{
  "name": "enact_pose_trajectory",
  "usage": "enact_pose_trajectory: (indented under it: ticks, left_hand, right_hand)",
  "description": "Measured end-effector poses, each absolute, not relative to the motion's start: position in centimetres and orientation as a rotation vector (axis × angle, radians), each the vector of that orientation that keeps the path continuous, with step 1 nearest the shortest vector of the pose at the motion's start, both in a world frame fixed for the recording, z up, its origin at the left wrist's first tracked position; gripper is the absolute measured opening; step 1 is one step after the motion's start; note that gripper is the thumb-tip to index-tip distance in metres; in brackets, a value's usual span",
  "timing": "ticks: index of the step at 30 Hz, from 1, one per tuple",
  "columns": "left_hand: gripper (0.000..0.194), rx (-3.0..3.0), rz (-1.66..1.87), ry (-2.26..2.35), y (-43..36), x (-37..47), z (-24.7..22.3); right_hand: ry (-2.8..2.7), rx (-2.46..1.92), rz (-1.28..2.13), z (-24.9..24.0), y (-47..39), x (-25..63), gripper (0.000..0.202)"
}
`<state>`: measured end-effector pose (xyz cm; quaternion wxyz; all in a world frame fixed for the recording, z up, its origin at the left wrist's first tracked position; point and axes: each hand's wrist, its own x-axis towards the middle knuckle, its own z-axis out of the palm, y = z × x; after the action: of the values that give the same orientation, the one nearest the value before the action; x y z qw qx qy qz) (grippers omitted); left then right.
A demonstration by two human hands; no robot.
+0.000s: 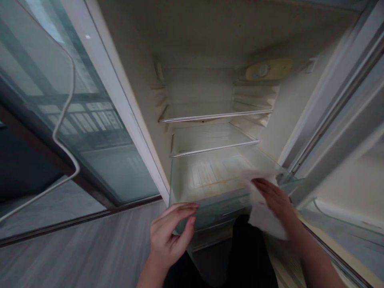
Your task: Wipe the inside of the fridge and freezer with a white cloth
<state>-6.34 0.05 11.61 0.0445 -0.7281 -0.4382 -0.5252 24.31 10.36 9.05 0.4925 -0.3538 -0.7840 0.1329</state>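
A clear, greenish drawer [222, 200] sticks out from the lower part of an open fridge [132, 68]. My left hand [172, 230] is at its front left corner, fingers over the top rim and thumb in front, holding the edge. On the other side, my right hand [276, 200] is closed on a thin white cloth [264, 218], which hangs below the fingers and spreads over the drawer's right front edge. Motion blurs this hand and the cloth; whether the cloth is paper or fabric I cannot tell.
Two glass shelves, an upper [216, 116] and a lower [214, 150], sit above the drawer. To the right stands the open fridge door [345, 172]. A white cable [64, 112] hangs before the sliding glass door [120, 172] on the left. My legs [249, 256] are below the drawer.
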Motion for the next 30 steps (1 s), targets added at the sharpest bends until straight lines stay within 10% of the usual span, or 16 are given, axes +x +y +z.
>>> enact_pose_trajectory:
  ticks: [11,30]
  left_hand:
    - [0.023,-2.061,-1.55,-1.161,1.4,-6.4,9.6]
    - [0.043,-2.116,-1.404,-1.088,1.4,-7.4,8.6]
  right_hand:
    - [-1.83,-0.718,-0.407,5.0,11.4,19.8,0.02]
    - [-1.739,-0.67,-0.493,3.4,12.1,19.1,0.022]
